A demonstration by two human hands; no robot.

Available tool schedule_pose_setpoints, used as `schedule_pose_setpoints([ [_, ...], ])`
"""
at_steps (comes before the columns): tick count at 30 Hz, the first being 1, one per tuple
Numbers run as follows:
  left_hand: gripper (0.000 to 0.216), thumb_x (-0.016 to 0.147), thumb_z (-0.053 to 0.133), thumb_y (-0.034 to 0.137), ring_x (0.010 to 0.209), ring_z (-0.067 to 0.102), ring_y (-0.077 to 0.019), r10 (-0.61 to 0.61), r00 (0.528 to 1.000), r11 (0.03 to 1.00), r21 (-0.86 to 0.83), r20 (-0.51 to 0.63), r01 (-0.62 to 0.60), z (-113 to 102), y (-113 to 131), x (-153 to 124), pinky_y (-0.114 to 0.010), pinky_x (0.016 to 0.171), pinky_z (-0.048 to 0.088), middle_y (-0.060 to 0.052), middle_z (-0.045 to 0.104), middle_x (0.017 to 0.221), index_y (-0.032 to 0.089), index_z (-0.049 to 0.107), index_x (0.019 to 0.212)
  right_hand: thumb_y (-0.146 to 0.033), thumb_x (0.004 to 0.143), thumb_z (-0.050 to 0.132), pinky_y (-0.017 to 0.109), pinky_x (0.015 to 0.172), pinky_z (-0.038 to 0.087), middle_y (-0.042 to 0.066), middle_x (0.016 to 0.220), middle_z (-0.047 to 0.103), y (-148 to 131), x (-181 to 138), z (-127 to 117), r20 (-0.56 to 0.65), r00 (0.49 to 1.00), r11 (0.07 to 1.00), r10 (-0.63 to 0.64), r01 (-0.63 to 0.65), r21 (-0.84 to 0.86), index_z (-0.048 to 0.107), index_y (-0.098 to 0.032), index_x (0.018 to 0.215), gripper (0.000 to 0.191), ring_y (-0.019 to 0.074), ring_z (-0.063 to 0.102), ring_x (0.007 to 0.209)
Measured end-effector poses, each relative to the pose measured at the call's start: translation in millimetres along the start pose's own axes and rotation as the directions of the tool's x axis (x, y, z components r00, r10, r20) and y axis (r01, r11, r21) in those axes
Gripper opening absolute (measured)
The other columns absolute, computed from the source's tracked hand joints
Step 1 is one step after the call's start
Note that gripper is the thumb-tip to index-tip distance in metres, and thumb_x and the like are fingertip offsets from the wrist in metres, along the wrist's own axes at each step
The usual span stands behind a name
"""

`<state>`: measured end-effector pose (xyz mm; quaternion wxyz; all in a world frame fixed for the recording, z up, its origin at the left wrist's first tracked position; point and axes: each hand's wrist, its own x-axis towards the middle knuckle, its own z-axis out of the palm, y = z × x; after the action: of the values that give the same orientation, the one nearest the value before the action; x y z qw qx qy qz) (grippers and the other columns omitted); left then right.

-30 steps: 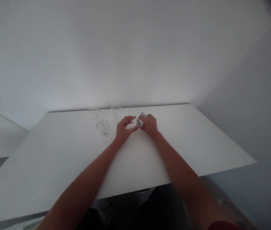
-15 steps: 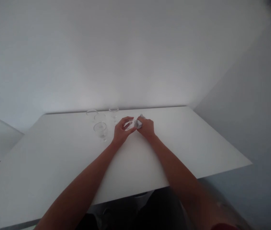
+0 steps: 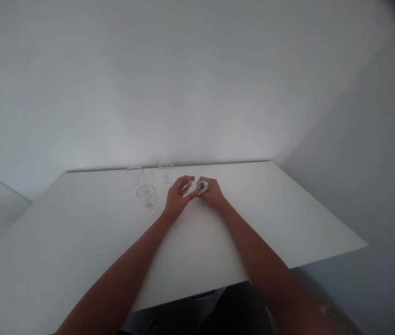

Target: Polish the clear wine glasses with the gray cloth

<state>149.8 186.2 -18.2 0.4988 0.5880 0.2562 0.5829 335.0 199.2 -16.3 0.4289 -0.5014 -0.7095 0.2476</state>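
Note:
My left hand (image 3: pixel 176 195) curves its fingers and thumb around a clear drinking glass (image 3: pixel 187 187), which lies tilted with its side toward me. My right hand (image 3: pixel 214 193) is closed on a crumpled white and grey cloth (image 3: pixel 202 187) right against the glass's end. The far end of the glass is hidden by the cloth and fingers. To the left of my left hand, a stemmed glass (image 3: pixel 146 194) stands upright on the white table (image 3: pixel 197 251).
More clear stemmed glasses stand behind it: one glass (image 3: pixel 146 177) just behind, another glass (image 3: pixel 134 170) farther left, and a third glass (image 3: pixel 166 168) near the wall (image 3: pixel 197 93). The table's back edge meets the wall.
My right hand has turned, so the cloth shows more between the hands. The whole view has shifted slightly. My left hand keeps its hold on the glass.

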Motion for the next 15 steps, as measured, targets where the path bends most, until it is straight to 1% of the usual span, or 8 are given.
schedule_pose_setpoints([
  [2,0.051,0.078,0.093,0.044,0.127,0.07,-0.0229,-0.01,1.0,1.0,0.016,-0.03,0.011,1,-2,1,-0.054,0.123,0.049,-0.009,0.073,0.131,0.026,0.069,0.12,-0.041,0.078,0.072,0.027,0.069,0.042,0.002,0.072,0.068,-5,0,0,-0.082,0.997,0.969,-0.014,-0.007,-0.248,0.063,-0.022,0.079,0.021,0.017,0.057,0.069],
  [4,0.051,0.078,0.093,0.044,0.125,0.071,-0.0227,-0.016,0.999,1.0,0.011,-0.041,0.016,1,-2,1,-0.053,0.122,0.051,-0.009,0.074,0.129,0.026,0.069,0.12,-0.031,0.081,0.07,0.03,0.077,0.042,0.005,0.074,0.07,-9,1,0,-0.124,0.99,0.882,-0.062,-0.004,-0.472,0.069,-0.022,0.085,0.01,0.0188,0.059,0.071],
  [6,0.05,0.08,0.092,0.043,0.126,0.07,-0.0232,-0.011,0.999,1.0,-0.007,-0.034,0.011,1,1,0,-0.053,0.121,0.052,-0.009,0.073,0.13,0.026,0.069,0.121,-0.028,0.081,0.07,0.031,0.078,0.041,0.006,0.073,0.07,-10,1,-2,-0.114,0.989,0.832,-0.097,0.018,-0.555,0.071,-0.022,0.084,0.007,0.0202,0.059,0.073],
  [8,0.049,0.081,0.092,0.042,0.13,0.069,-0.0237,-0.005,1.0,1.0,-0.025,-0.004,0.005,1,4,0,-0.052,0.123,0.05,-0.009,0.073,0.131,0.026,0.069,0.122,-0.033,0.081,0.071,0.03,0.073,0.04,0.005,0.072,0.07,-8,1,-3,-0.038,0.995,0.878,-0.09,0.062,-0.475,0.07,-0.021,0.079,0.011,0.0203,0.059,0.072],
  [10,0.048,0.081,0.092,0.04,0.131,0.068,-0.0236,-0.01,0.999,0.999,-0.034,0.044,0.011,1,7,-1,-0.051,0.125,0.048,-0.009,0.072,0.131,0.025,0.07,0.121,-0.041,0.083,0.07,0.029,0.069,0.04,0.003,0.074,0.071,-3,0,-3,0.091,0.993,0.958,-0.074,0.096,-0.271,0.07,-0.021,0.079,0.021,0.0195,0.06,0.071],
  [12,0.047,0.08,0.093,0.038,0.131,0.068,-0.0233,-0.016,0.997,0.999,-0.034,0.079,0.019,1,8,-2,-0.049,0.125,0.047,-0.009,0.071,0.131,0.025,0.071,0.12,-0.046,0.086,0.068,0.028,0.068,0.041,0.001,0.077,0.072,0,-1,-3,0.193,0.977,0.989,-0.087,0.108,-0.101,0.071,-0.02,0.083,0.027,0.0187,0.062,0.071],
  [13,0.047,0.079,0.093,0.038,0.131,0.068,-0.0232,-0.022,0.996,0.999,-0.028,0.083,0.024,1,8,-2,-0.049,0.125,0.047,-0.009,0.071,0.132,0.024,0.072,0.119,-0.046,0.087,0.068,0.028,0.069,0.041,0.001,0.077,0.072,1,-2,-2,0.196,0.977,0.99,-0.09,0.11,-0.094,0.071,-0.019,0.083,0.027,0.0185,0.062,0.072],
  [15,0.047,0.079,0.093,0.038,0.132,0.067,-0.0231,-0.033,0.998,0.999,-0.018,0.053,0.034,1,7,-1,-0.049,0.125,0.047,-0.009,0.071,0.133,0.025,0.071,0.119,-0.038,0.084,0.069,0.03,0.076,0.042,0.002,0.074,0.071,-1,-2,-1,0.102,0.991,0.961,-0.086,0.11,-0.254,0.07,-0.019,0.081,0.019,0.0181,0.06,0.07],
])
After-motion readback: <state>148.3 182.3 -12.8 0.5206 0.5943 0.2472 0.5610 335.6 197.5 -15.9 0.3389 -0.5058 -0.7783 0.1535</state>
